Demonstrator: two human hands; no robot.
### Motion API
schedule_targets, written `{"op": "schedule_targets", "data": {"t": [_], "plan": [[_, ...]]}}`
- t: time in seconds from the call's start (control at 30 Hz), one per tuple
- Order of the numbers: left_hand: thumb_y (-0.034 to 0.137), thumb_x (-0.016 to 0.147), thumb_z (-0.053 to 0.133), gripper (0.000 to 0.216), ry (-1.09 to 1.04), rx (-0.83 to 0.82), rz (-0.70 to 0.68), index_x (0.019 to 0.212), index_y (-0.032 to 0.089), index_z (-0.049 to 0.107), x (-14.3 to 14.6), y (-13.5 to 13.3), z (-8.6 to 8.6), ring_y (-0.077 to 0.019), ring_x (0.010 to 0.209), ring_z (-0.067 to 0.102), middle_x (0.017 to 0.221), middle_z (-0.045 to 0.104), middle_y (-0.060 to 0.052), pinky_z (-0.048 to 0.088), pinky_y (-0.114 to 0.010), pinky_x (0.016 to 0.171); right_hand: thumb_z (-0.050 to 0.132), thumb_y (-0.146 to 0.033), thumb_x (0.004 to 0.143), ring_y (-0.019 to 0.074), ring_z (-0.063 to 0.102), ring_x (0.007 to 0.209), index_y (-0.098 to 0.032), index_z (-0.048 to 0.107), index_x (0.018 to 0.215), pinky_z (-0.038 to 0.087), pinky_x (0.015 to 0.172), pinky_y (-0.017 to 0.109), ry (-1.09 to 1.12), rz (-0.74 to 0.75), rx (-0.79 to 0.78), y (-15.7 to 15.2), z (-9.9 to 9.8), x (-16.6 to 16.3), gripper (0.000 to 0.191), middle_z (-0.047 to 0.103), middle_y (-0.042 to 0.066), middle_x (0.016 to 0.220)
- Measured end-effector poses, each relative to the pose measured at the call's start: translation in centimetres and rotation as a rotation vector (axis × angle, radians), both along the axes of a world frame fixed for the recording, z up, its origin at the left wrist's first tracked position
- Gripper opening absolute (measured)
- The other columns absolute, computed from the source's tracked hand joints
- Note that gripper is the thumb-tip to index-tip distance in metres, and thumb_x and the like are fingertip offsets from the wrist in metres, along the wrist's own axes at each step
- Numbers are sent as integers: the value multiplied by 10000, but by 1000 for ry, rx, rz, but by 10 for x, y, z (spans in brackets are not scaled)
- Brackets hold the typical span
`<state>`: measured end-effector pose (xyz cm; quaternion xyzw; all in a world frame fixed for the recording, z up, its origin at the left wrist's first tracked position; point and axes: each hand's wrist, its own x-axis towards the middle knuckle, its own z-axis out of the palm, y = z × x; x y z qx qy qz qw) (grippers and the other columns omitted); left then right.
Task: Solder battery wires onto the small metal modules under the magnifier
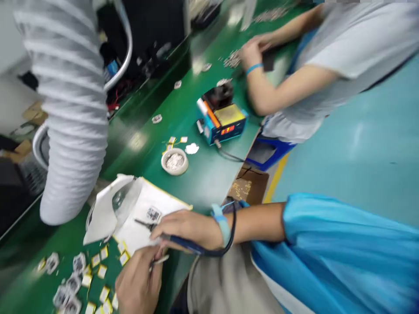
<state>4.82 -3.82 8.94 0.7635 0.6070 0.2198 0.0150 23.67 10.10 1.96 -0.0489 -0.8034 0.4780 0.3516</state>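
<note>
My right hand [185, 229], with a blue wrist strap, is closed round a blue-handled soldering iron [176, 240]. Its dark tip [142, 223] lies over a white work pad [144, 218] beside a small part [153, 213]. My left hand [137, 283] is just below, pinching thin metal tweezers [159, 261] at the pad's edge. Several small yellow and white parts [94, 272] lie on the green bench [196, 174] by my left hand.
A white ribbed extraction hose [70, 109] hangs over the bench at the left. A small white bowl [174, 161] and a blue soldering station [222, 120] sit farther along. Another person [310, 74] works at the far end, hands among small parts.
</note>
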Motion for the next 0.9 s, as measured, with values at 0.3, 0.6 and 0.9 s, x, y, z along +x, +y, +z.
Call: {"op": "schedule_targets", "data": {"t": [0.3,0.6,0.9], "plan": [[129,1052,687,118,-56,-57,-7,1111,226,719,-29,26,-40,-132,860,772,982,803,-24,589,-239,798,677,-210,1119,184,831,987,-218,732,1242,653,877,287,-118,-251,-64,25,8,29,135,859,64,1103],[137,1023,722,216,-29,-36,150,1219,215,764,-45,31,-79,-200,894,700,964,761,-51,557,-340,839,710,-444,1123,225,823,906,-237,681,1227,613,838,367,-198,-455,78,36,10,-3,234,851,56,1058],[101,979,779,347,57,87,129,1306,213,756,-51,30,-77,-195,826,629,932,740,-35,519,-333,803,846,-233,975,177,733,711,-282,656,953,610,708,350,-65,-465,-179,27,3,-9,197,789,-19,835]]}}
